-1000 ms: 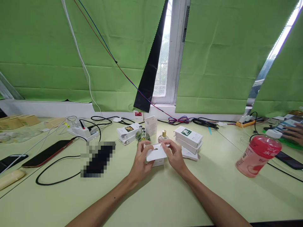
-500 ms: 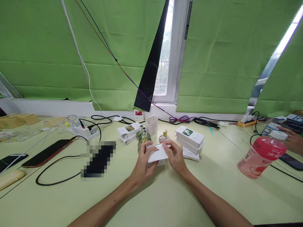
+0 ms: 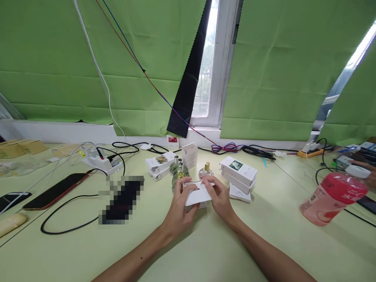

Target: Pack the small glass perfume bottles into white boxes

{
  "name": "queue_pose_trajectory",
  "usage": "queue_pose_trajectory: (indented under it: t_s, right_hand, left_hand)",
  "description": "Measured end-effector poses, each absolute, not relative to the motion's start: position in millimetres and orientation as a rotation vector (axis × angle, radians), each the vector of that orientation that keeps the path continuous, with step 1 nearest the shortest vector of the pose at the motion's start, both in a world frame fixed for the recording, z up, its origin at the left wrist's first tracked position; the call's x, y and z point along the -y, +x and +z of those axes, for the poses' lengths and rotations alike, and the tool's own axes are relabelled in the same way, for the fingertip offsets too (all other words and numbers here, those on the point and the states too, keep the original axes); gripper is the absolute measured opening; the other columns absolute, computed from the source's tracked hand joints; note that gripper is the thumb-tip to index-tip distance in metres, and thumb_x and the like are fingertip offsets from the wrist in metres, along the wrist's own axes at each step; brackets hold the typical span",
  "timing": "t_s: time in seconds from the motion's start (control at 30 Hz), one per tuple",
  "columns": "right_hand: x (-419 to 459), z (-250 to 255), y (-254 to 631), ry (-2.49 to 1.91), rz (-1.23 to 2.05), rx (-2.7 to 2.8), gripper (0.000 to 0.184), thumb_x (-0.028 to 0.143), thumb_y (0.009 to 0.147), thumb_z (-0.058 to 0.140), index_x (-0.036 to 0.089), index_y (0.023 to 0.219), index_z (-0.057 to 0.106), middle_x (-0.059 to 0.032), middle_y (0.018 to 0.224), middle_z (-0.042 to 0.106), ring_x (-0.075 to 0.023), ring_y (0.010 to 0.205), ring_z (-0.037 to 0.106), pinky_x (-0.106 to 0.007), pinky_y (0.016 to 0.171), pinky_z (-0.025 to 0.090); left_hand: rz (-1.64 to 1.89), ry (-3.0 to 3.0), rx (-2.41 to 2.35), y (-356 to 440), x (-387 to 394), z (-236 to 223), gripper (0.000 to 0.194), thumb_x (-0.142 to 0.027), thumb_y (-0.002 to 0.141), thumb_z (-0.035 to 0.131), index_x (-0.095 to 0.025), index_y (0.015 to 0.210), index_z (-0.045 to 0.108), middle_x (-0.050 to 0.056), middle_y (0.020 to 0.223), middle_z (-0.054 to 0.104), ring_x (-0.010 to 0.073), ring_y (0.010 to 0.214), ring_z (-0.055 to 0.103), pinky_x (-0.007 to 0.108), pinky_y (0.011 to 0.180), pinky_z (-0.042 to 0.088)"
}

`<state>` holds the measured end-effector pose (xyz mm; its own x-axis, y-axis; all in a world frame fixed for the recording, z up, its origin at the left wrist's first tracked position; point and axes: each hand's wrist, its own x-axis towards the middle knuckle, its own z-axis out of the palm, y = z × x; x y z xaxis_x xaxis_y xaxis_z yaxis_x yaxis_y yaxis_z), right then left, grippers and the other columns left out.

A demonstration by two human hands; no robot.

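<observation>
My left hand (image 3: 179, 204) and my right hand (image 3: 217, 197) both grip a small white carton (image 3: 197, 195) just above the pale green table (image 3: 205, 250). Fingers of each hand pinch its open top flap. Right behind the carton stand green glass bottles (image 3: 177, 172) and a round clear bottle with a gold cap (image 3: 206, 170). An upright open white box (image 3: 189, 154) stands behind them.
Stacked white boxes lie at left (image 3: 160, 164) and right (image 3: 238, 172) of the bottles. A pink drink bottle (image 3: 333, 199) stands at right, another person's hand (image 3: 367, 172) beyond it. Phones (image 3: 55, 190), a power strip (image 3: 101, 162) and cables (image 3: 67, 219) crowd the left side.
My fingers have worked along the carton's flap and the carton sits slightly lower and closer. The view has shifted a little to the left.
</observation>
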<state>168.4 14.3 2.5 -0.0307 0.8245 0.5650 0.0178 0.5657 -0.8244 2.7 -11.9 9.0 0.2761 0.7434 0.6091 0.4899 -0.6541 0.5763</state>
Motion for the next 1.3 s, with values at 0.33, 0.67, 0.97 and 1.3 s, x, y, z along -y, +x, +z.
queue_pose_trajectory:
  t_s: [0.33, 0.67, 0.97, 1.3]
  right_hand:
    - [-12.9, 4.3, 169.2, -0.747, 0.772, 1.490, 0.026, 0.041, 0.100, 0.050, 0.020, 0.091, 0.064, -0.0076, 0.100, 0.068, -0.0240, 0.105, 0.062, -0.030, 0.077, 0.049]
    - [-13.0, 3.6, 170.1, -0.759, 0.840, 1.457, 0.026, 0.041, 0.100, 0.052, 0.020, 0.089, 0.064, -0.0066, 0.100, 0.067, -0.0221, 0.099, 0.061, -0.027, 0.071, 0.045]
    - [-13.1, 4.8, 170.8, -0.794, 0.932, 1.428, 0.030, 0.047, 0.097, 0.053, 0.020, 0.087, 0.064, -0.0043, 0.090, 0.065, -0.0157, 0.071, 0.054, -0.025, 0.056, 0.038]
    - [-12.9, 3.5, 174.6, -0.822, 0.869, 1.486, 0.029, 0.045, 0.099, 0.050, 0.021, 0.091, 0.064, -0.0041, 0.090, 0.065, -0.0187, 0.082, 0.059, -0.026, 0.066, 0.043]
  left_hand:
    - [1.340, 2.379, -1.123, 0.5, 9.9, 6.3, 0.038, -0.005, 0.085, 0.054, -0.025, 0.117, 0.050, 0.012, 0.131, 0.038, 0.0284, 0.131, 0.044, 0.038, 0.093, 0.052]
    - [1.326, 2.357, -1.133, 1.0, 14.0, 6.7, 0.041, -0.003, 0.082, 0.055, -0.025, 0.116, 0.051, 0.012, 0.130, 0.039, 0.0277, 0.131, 0.043, 0.038, 0.092, 0.053]
    - [1.359, 2.309, -1.110, 0.4, 13.9, 5.6, 0.046, -0.004, 0.082, 0.057, -0.027, 0.122, 0.051, 0.012, 0.130, 0.040, 0.0285, 0.130, 0.044, 0.040, 0.093, 0.053]
    - [1.564, 2.013, -1.023, 0.4, 7.7, -7.3, 0.061, -0.013, 0.086, 0.060, -0.028, 0.138, 0.032, 0.012, 0.134, 0.047, 0.0261, 0.122, 0.055, 0.047, 0.100, 0.050]
